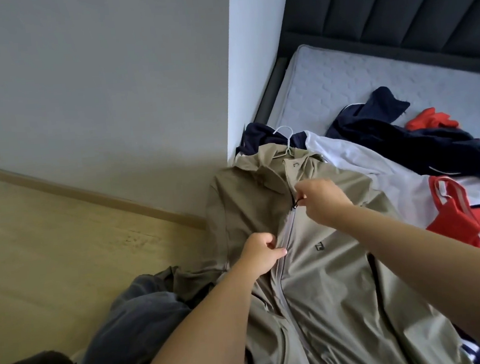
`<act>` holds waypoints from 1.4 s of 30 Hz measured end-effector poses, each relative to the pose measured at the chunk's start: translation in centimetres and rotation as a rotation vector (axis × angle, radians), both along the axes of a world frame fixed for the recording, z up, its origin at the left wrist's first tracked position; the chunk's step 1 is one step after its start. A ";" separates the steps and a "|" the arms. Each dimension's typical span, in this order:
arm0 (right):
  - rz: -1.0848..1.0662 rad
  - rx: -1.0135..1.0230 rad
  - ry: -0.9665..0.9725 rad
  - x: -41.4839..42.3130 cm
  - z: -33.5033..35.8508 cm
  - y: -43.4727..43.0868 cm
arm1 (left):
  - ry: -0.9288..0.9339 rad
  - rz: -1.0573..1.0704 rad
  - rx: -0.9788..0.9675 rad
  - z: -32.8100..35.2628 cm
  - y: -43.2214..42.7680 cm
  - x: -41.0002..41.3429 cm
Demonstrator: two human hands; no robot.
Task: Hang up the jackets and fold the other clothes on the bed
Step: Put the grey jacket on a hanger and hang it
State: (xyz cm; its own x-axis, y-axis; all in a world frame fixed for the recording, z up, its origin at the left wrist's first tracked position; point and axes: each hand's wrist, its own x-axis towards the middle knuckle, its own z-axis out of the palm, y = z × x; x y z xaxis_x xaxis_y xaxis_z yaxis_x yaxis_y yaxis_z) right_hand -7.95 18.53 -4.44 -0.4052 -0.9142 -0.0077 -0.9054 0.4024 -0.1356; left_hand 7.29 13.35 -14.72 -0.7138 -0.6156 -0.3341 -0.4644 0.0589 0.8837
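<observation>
Jacket (342, 274) hem off-frame; hanger (289, 142) apparently mostly inside it

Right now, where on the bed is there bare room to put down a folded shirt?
The bare strip of mattress between the dark headboard and the navy garment is free. Nearer the person it is crowded: the khaki jacket, the white garment and the red clothes overlap there.

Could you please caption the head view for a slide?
Right hand pinches the zipper pull of a khaki jacket on a white hanger; left hand grips its front.
</observation>
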 end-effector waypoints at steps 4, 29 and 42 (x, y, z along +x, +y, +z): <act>0.019 0.055 -0.132 0.0 0.1 0.0 | 0.164 0.177 0.146 1.2 -0.4 -0.8; 0.131 -0.157 -0.184 1.3 0.5 0.1 | 0.239 0.243 0.096 3.4 -1.4 -1.5; -0.186 -0.411 -0.138 -1.0 0.2 -1.4 | 0.088 0.078 0.011 2.8 -1.9 -1.0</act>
